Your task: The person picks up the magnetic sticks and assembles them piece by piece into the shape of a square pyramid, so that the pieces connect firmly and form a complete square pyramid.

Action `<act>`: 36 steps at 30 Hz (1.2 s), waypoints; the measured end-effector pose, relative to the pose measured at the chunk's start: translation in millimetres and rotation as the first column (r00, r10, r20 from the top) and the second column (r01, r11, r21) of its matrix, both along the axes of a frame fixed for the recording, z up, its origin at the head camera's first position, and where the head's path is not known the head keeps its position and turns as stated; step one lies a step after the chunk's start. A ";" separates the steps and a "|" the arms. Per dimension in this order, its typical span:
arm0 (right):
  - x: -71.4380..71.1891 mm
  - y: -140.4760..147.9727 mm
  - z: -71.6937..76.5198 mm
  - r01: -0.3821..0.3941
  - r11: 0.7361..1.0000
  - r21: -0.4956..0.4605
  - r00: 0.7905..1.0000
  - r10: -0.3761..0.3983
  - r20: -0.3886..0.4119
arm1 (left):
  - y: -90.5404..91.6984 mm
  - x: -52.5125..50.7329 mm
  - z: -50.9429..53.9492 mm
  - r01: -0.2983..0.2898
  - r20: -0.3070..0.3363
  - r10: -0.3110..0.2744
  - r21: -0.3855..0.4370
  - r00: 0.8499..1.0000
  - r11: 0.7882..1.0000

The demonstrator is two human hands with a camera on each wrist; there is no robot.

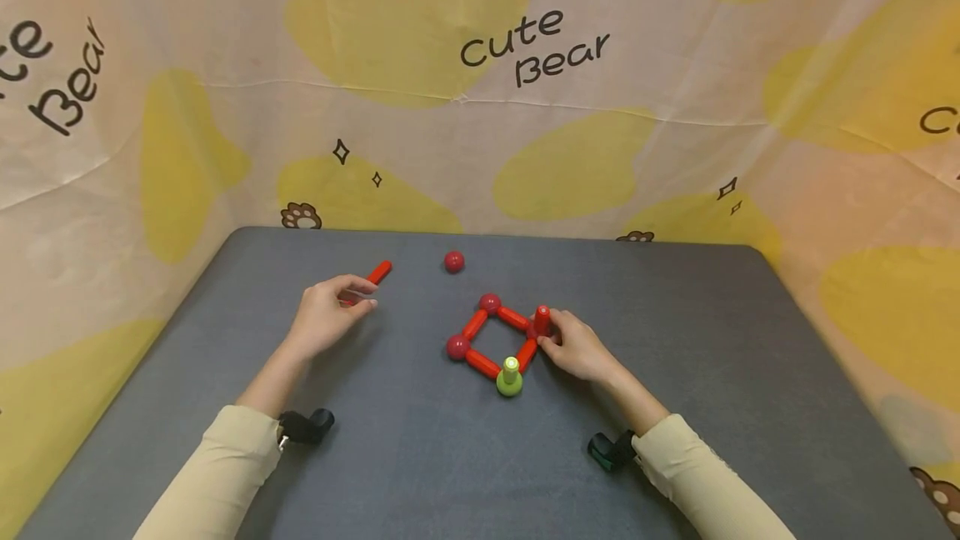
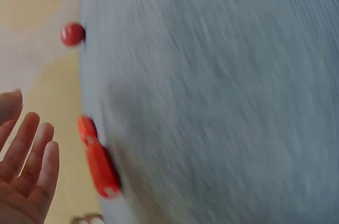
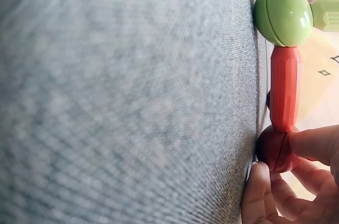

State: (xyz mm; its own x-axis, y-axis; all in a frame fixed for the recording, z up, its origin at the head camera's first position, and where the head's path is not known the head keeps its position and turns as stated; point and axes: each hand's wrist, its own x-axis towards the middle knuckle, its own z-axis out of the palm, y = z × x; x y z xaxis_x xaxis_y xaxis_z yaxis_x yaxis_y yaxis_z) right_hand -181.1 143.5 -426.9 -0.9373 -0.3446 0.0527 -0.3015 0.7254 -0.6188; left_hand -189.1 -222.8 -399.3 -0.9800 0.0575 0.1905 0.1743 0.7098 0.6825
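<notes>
A square of red magnetic rods (image 1: 482, 363) joined by balls lies on the table. Two red balls (image 1: 457, 347) mark its left and far corners; a green ball (image 1: 509, 384) forms the near one, with a green rod (image 1: 511, 367) standing on it. At the right corner, my right hand (image 1: 581, 346) pinches a red ball (image 3: 274, 150) between thumb and fingers. An upright red rod (image 1: 542, 317) rises from that corner. My left hand (image 1: 328, 312) hovers with relaxed fingers beside loose red rods (image 2: 101, 170), apart from them in the left wrist view.
A single red ball (image 1: 453, 262) sits beyond the square, toward the table's far edge. The grey table (image 1: 420, 457) is backed by a patterned cloth (image 1: 420, 165) on several sides. Each wrist wears a black camera mount (image 1: 307, 427).
</notes>
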 end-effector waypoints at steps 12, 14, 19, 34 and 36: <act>-0.4 0.2 -0.4 0.007 1.000 0.002 1.000 -0.007 0.002 | -33.1 -7.8 -11.8 -0.159 0.142 0.156 0.011 0.978 0.987; -0.5 0.3 -0.2 0.007 1.000 0.002 1.000 -0.007 -0.002 | -33.0 -9.5 -13.0 -0.161 0.179 0.158 0.001 0.971 0.987; -0.3 0.2 -0.4 0.004 1.000 0.001 1.000 -0.004 -0.020 | -30.3 -13.5 -15.9 -0.149 0.212 0.156 -0.045 0.965 0.988; 0.5 0.3 -1.0 0.010 1.000 0.002 1.000 -0.010 -0.010 | -24.7 -19.4 -15.9 -0.072 0.204 0.103 -0.155 0.974 0.985; 0.8 0.7 -1.1 0.010 1.000 -0.003 1.000 -0.010 -0.011 | -21.8 -18.8 -14.5 -0.055 0.208 0.086 -0.149 0.974 0.987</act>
